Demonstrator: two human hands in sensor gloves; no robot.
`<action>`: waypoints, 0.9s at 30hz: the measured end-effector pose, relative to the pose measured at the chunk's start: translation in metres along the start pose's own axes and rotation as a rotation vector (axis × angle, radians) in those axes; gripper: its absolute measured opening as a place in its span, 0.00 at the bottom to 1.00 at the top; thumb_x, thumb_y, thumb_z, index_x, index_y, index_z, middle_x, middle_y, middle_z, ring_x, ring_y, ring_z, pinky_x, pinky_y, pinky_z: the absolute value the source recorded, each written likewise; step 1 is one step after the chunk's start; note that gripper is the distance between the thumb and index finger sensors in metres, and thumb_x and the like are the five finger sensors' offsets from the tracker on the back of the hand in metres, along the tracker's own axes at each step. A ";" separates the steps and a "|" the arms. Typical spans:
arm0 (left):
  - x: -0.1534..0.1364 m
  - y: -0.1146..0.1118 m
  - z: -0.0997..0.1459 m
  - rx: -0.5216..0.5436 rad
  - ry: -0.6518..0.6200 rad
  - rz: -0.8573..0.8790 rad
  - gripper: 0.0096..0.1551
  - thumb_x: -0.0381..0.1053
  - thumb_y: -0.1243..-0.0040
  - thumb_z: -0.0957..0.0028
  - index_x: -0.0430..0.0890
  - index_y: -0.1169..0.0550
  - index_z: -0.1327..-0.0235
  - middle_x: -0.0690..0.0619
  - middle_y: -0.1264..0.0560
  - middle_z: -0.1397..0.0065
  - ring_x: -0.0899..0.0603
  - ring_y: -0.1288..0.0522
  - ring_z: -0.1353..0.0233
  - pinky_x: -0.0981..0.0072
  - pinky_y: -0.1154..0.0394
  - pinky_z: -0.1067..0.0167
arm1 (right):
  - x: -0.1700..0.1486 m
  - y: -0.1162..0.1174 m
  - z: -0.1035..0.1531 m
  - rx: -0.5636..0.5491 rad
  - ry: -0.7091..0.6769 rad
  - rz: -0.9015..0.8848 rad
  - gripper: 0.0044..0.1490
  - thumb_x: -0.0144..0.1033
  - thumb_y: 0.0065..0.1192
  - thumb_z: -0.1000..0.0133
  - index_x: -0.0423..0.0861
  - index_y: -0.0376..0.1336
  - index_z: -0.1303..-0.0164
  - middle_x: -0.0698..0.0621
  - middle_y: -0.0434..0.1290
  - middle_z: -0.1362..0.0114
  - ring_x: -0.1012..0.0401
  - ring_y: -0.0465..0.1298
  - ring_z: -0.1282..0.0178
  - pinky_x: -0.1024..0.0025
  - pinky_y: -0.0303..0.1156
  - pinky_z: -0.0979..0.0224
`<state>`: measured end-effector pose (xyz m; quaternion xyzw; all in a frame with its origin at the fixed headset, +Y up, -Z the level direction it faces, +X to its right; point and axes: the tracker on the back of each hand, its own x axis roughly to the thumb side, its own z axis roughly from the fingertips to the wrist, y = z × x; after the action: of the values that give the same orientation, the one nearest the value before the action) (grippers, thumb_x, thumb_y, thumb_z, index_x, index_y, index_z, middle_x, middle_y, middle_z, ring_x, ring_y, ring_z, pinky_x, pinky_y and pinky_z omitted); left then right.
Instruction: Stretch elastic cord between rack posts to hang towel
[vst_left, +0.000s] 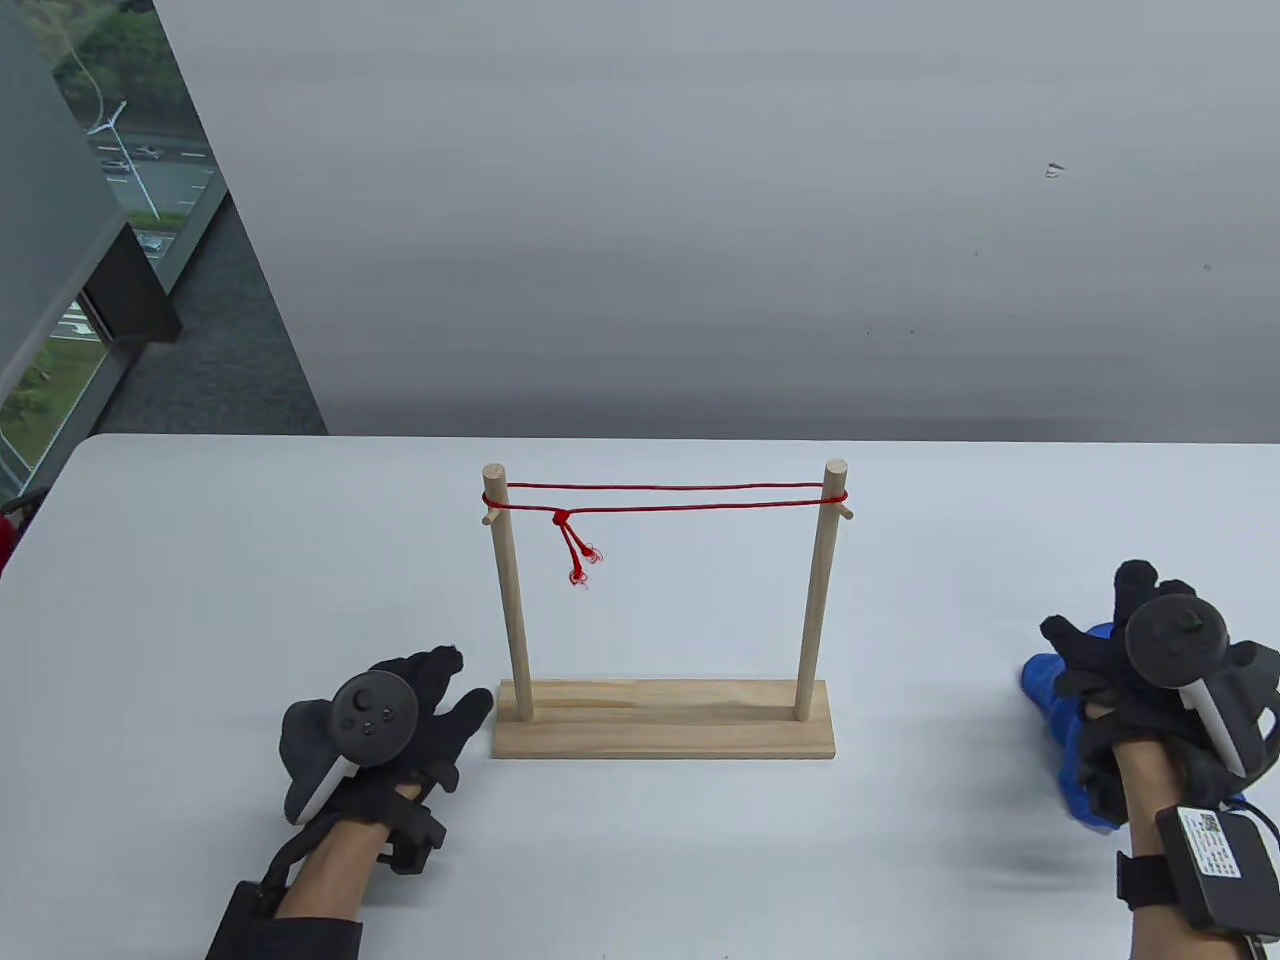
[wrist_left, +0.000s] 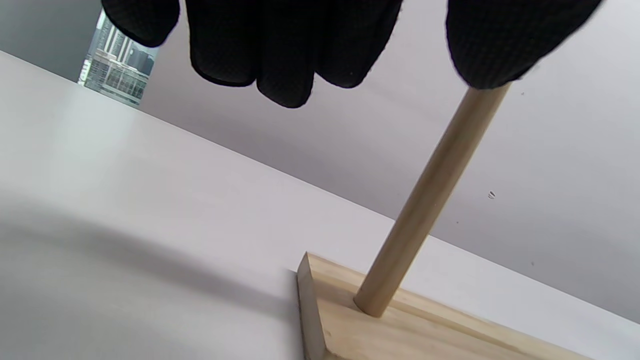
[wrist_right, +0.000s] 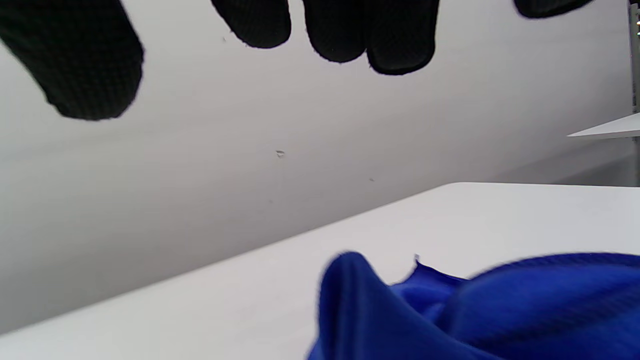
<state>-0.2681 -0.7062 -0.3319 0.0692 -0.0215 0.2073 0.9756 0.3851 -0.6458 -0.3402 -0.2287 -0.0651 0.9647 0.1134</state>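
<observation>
One wooden rack (vst_left: 663, 718) stands at centre frame on the white worktop (vst_left: 200, 560), with two upright posts (vst_left: 508, 590). One red cord (vst_left: 665, 497) runs doubled between their tops, knotted near the left post. The left hand (vst_left: 395, 730), fingers loose and grasping nothing, sits beside the base. At lower right, one blue towel (vst_left: 1060, 715) lies under the right hand (vst_left: 1140, 660); whether its grip has closed, I cannot tell.
</observation>
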 end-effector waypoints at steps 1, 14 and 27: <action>-0.003 0.001 0.003 0.014 0.009 0.005 0.42 0.73 0.36 0.56 0.49 0.22 0.33 0.48 0.21 0.28 0.35 0.26 0.26 0.36 0.33 0.30 | -0.006 0.008 -0.004 0.056 0.031 0.007 0.60 0.70 0.65 0.52 0.55 0.41 0.19 0.42 0.45 0.16 0.40 0.55 0.17 0.21 0.48 0.31; -0.013 -0.003 0.011 0.009 0.062 0.043 0.49 0.78 0.41 0.56 0.51 0.28 0.27 0.46 0.27 0.21 0.33 0.32 0.22 0.33 0.38 0.28 | -0.051 0.073 -0.040 0.461 0.251 0.115 0.78 0.79 0.69 0.57 0.59 0.20 0.26 0.42 0.24 0.18 0.35 0.40 0.15 0.18 0.46 0.31; -0.018 -0.003 0.012 0.007 0.102 0.023 0.46 0.75 0.42 0.54 0.50 0.28 0.27 0.46 0.28 0.22 0.33 0.32 0.22 0.33 0.39 0.28 | -0.058 0.105 -0.055 0.480 0.320 0.152 0.75 0.68 0.77 0.58 0.54 0.29 0.24 0.43 0.47 0.18 0.40 0.55 0.20 0.24 0.55 0.31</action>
<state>-0.2830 -0.7181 -0.3216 0.0618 0.0282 0.2219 0.9727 0.4413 -0.7572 -0.3828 -0.3485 0.2008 0.9100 0.1007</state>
